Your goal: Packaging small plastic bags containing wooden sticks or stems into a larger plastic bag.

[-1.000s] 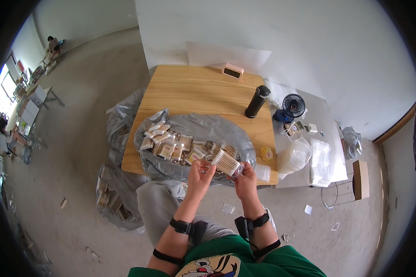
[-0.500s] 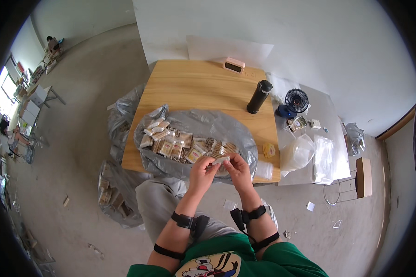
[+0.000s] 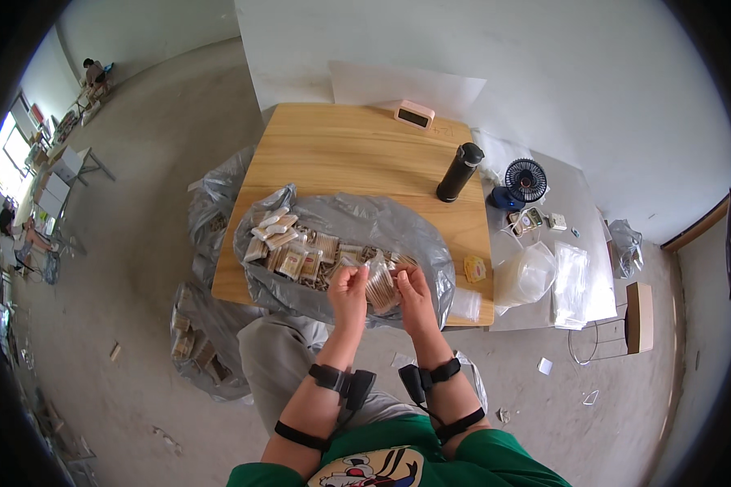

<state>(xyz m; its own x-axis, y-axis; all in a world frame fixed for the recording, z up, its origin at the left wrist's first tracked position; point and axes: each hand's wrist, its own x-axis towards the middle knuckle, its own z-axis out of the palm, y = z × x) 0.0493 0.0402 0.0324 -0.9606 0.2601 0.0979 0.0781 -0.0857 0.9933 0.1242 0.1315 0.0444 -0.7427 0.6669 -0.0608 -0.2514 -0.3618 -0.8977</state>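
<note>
Between my two hands is a clear plastic pack of cotton swabs (image 3: 381,289), its thin wooden sticks side by side. My left hand (image 3: 349,294) pinches the pack's left upper edge. My right hand (image 3: 415,299) is closed at its right edge, fingers bent together. Under and beyond the hands lies a large grey plastic bag (image 3: 365,213), spread open on the wooden table (image 3: 341,146). In it are many similar packs (image 3: 292,261), some with a yellowish card, and loose short brown-tipped sticks. Several white-ended packs (image 3: 278,227) are heaped at its left side.
On the table stand a black bottle (image 3: 460,172) and a pink clock (image 3: 414,114); yellow cards (image 3: 474,269) and clear bags (image 3: 465,303) lie at right. A side table holds a small fan (image 3: 525,180) and plastic sleeves (image 3: 571,284). Filled grey bags (image 3: 211,341) sit on the floor at left.
The pack has been turned from edge-on, so its row of sticks now shows. My hands have moved slightly apart, to either side of it.
</note>
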